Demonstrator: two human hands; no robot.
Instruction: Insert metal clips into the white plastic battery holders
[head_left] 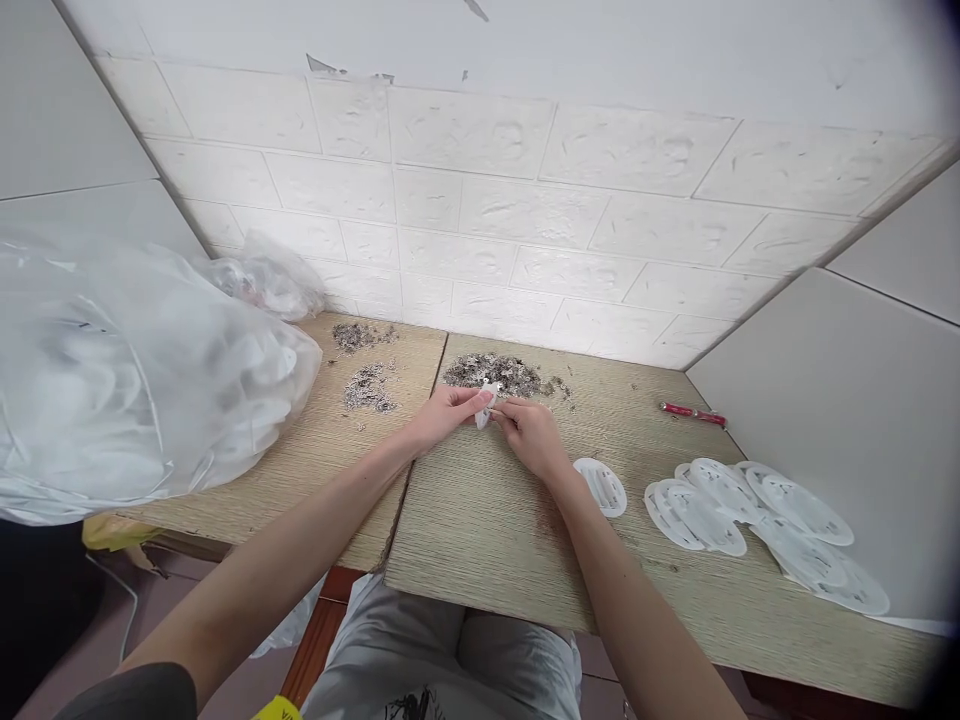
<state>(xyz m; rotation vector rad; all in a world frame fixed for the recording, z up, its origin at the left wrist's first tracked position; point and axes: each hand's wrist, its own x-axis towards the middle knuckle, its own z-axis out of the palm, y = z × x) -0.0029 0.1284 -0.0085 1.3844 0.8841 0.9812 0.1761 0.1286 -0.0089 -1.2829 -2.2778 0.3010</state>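
Note:
My left hand (448, 414) is closed on a small white plastic disc (484, 412), seen tilted nearly edge-on, with the thumb pressed on its face. My right hand (531, 436) pinches close against the right side of this disc. Whatever its fingertips hold is too small to make out. Just behind both hands lies a heap of small silvery metal pieces (504, 374). A white oval plastic disc with slots (601, 487) rests on the table beside my right forearm.
More white discs (701, 512) overlap in a spread at the right, with a red-handled tool (693, 413) behind them. Two smaller metal heaps (369, 388) lie left of the table seam. A large clear bag of white parts (150, 380) fills the left side. A tiled wall (510, 210) stands behind.

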